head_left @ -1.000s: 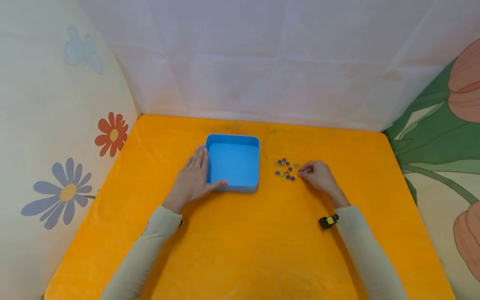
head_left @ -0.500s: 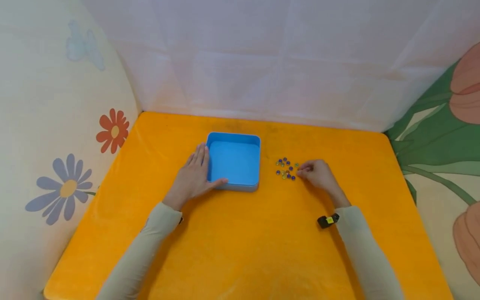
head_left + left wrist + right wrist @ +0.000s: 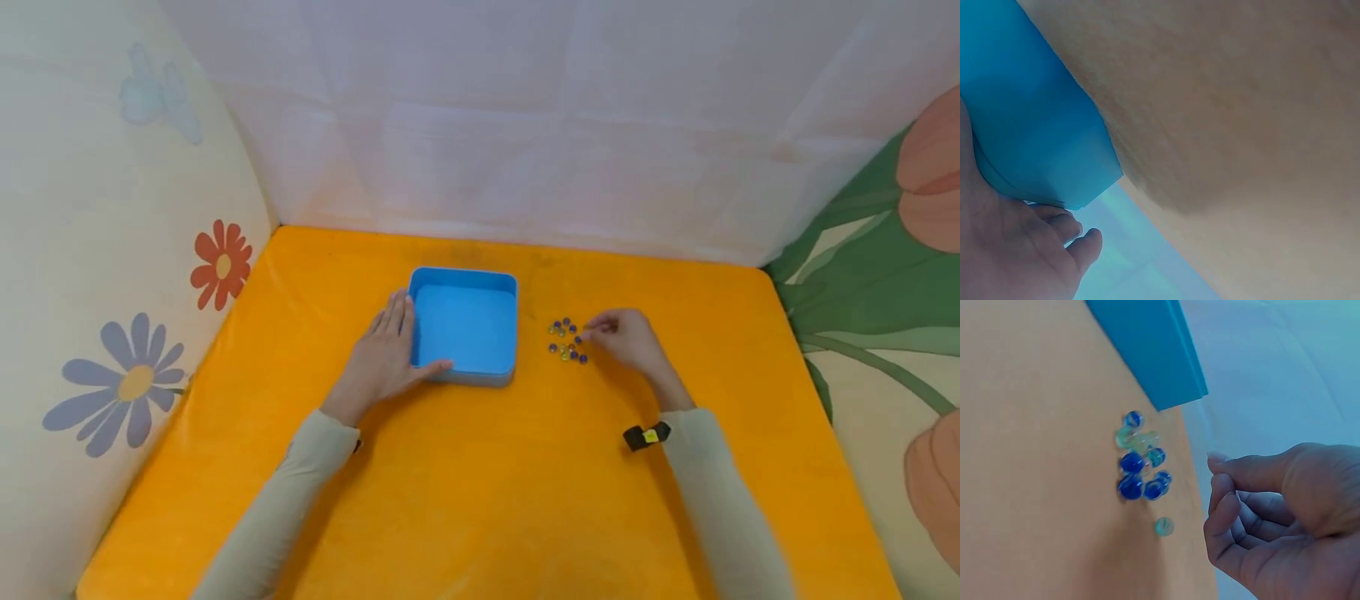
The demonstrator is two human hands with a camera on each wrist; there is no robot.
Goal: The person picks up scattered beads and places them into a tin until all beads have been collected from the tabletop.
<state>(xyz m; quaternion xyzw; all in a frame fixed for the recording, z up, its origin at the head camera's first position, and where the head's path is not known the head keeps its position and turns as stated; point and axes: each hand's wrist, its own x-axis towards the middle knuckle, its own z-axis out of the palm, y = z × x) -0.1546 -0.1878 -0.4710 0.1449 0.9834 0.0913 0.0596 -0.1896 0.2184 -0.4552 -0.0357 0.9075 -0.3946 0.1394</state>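
In the head view my left hand (image 3: 378, 358) lies against the left side of a square blue box (image 3: 465, 329). Its fingers are straight along the side, and the thumb reaches over the front rim. The left wrist view shows the palm beside the blue wall (image 3: 1041, 119). To the right of the box lies a cluster of blue, green and yellowish glass marbles (image 3: 573, 357). My right hand (image 3: 626, 337) hovers at their right edge, fingers curled and thumb near the index finger. No marble shows between the fingertips. One greenish marble (image 3: 1164, 526) sits apart, near the right hand.
An orange cloth (image 3: 465, 483) covers the table. A pale curtain (image 3: 480, 125) hangs behind its back edge. Flower-printed cloths stand at the left (image 3: 135, 250) and right (image 3: 892, 333). A black strap (image 3: 647, 436) is on the right wrist.
My right hand has moved left and slightly away from me, over the edge of the cluster, covering the outlying green marble in the head view. My left hand stays against the box.
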